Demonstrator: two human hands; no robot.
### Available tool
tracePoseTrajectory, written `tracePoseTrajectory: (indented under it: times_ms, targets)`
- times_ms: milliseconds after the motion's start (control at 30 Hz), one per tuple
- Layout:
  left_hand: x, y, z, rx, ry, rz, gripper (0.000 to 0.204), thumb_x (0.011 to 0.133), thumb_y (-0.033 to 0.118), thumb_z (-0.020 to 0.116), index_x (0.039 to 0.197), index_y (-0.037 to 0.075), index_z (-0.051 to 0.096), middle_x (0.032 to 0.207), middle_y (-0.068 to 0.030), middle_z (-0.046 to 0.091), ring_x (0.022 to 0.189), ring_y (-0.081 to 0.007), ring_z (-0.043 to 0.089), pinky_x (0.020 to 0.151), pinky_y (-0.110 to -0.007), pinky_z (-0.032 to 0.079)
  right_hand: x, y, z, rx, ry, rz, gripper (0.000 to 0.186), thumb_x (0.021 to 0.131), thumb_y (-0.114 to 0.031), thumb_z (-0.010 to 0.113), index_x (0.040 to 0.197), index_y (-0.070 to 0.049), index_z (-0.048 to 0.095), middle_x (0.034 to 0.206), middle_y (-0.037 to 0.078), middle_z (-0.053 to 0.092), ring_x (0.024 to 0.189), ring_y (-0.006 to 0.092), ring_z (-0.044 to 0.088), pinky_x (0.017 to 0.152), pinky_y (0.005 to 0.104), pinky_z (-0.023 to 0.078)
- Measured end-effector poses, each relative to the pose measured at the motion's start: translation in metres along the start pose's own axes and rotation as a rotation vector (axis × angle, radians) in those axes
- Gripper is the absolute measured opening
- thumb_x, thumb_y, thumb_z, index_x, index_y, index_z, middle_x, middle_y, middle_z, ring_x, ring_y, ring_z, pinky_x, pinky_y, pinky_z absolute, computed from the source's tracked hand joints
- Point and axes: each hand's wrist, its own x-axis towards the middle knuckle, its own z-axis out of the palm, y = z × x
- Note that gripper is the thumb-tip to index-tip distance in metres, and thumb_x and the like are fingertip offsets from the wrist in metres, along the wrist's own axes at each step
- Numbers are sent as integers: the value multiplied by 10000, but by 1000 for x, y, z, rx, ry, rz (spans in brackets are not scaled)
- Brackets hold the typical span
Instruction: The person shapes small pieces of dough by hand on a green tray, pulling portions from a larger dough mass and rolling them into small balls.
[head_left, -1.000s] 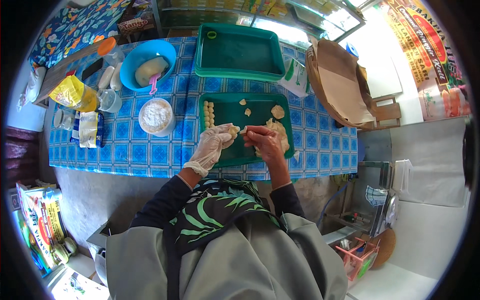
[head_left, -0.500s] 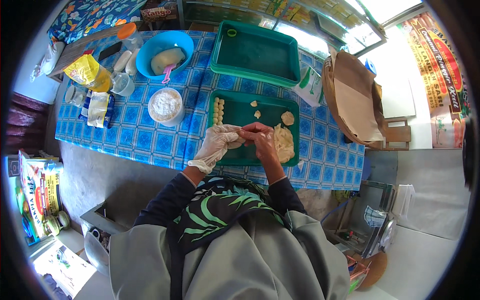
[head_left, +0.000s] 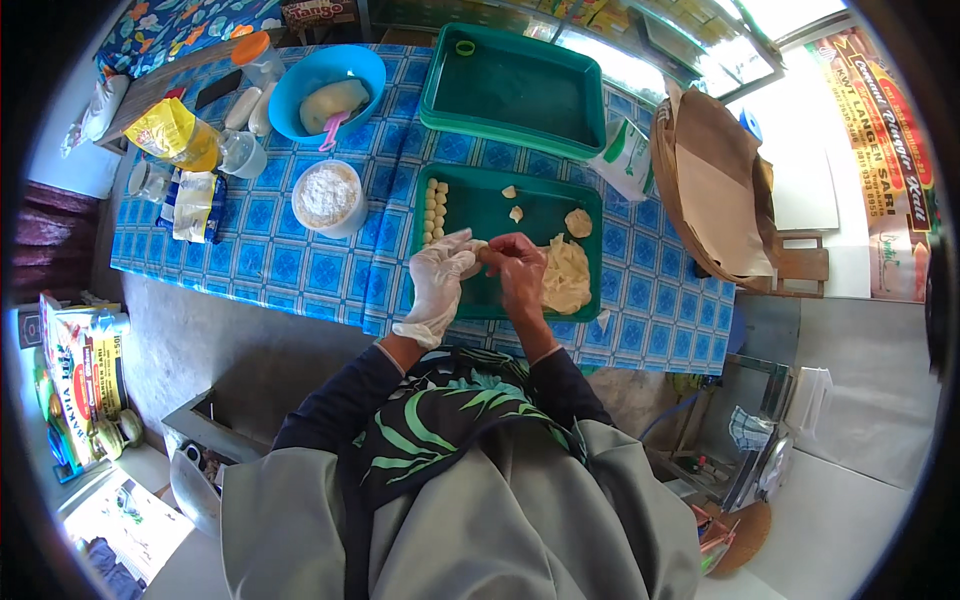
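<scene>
Over a green tray (head_left: 470, 208), my left hand (head_left: 437, 285), in a white glove, holds a small piece of dough (head_left: 481, 247) in its fingers. My bare right hand (head_left: 519, 272) pinches the same piece from the right, partly hiding it. Small pale dough balls (head_left: 436, 212) line the tray's left side in rows. A wrinkled sheet of dough (head_left: 568, 281) lies beside my right hand. Above that sheet rests a flattened round of dough (head_left: 578, 222). Two small dough bits (head_left: 516, 214) lie near the tray's middle.
A tub of white powder (head_left: 328, 196) and a blue bowl (head_left: 290, 110) with a dough lump stand to the left, near a yellow bag (head_left: 172, 135). Behind are stacked green trays (head_left: 515, 100). A paper-lined woven tray (head_left: 705, 180) leans at the right.
The gloved left hand has turned more upright, its fingers straighter. My right hand has moved slightly up and left with the fingers still closed. The piece between them shows more clearly.
</scene>
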Motion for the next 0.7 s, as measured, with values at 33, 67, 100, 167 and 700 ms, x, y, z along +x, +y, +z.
tracePoseTrajectory:
  times_ms: [33,67,100,167,700]
  targets:
    - [-3,-2,3,-19,8,118,252,858,-20,556,1081,-127,609,1056,-168,662,907,-213,669,814,-275,543,0,4,1,0,4,1,123,706,17,711,828,20,701,820,55,648,663,150,621,593,277,515]
    - [-3,-7,-2,-18,10,120,252,858,-20,556,1081,-127,609,1056,-168,662,907,-213,669,814,-275,543,1,7,4,50,3,-38,127,727,11,707,851,34,697,797,75,660,657,149,622,583,272,518]
    - [-3,-12,-5,212,-5,278,319,870,26,561,1155,-116,572,1065,-161,662,986,-210,641,858,-288,520,1,9,5,100,2,-77,134,748,5,702,874,49,693,774,95,673,651,147,624,573,268,522]
    - [-2,-17,-14,443,-21,430,392,882,73,566,1230,-105,535,1075,-153,662,1064,-208,612,903,-302,498,2,9,2,71,-23,-105,140,758,-6,695,884,55,690,790,104,678,663,154,631,572,269,525]
    - [-9,-5,-34,137,101,-85,216,872,30,636,1062,-71,638,1023,-180,669,937,-251,672,829,-318,541,-15,-23,16,-427,-189,65,153,723,21,719,875,6,721,734,92,685,623,143,648,574,261,511]
